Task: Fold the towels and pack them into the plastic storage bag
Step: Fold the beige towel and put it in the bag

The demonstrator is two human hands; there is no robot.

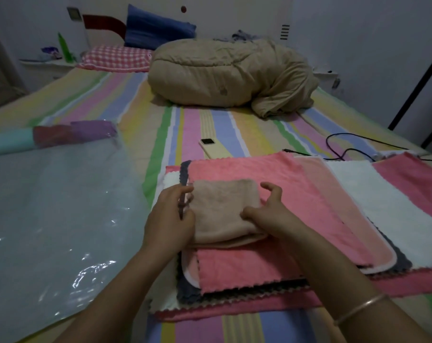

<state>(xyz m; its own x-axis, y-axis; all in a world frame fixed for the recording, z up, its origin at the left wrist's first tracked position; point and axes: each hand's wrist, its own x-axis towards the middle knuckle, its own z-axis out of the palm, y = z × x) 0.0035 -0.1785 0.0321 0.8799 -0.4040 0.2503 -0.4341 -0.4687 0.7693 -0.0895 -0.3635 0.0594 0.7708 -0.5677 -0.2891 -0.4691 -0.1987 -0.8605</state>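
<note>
My left hand pinches the left edge of the folded tan towel. My right hand rests on it, fingers loose. It sits atop the spread towels. The clear storage bag lies to the left, with a phone and cable beyond.

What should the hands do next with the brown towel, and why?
Probably carry the tan towel left into the plastic bag: it looks folded, the left hand and right hand sit at its sides, and folded towels already lie in there.

A folded towel lies on a stack of towels on the bed. The plastic bag lies left of the stack, a phone just behind it, and a quilt farther back.
</note>
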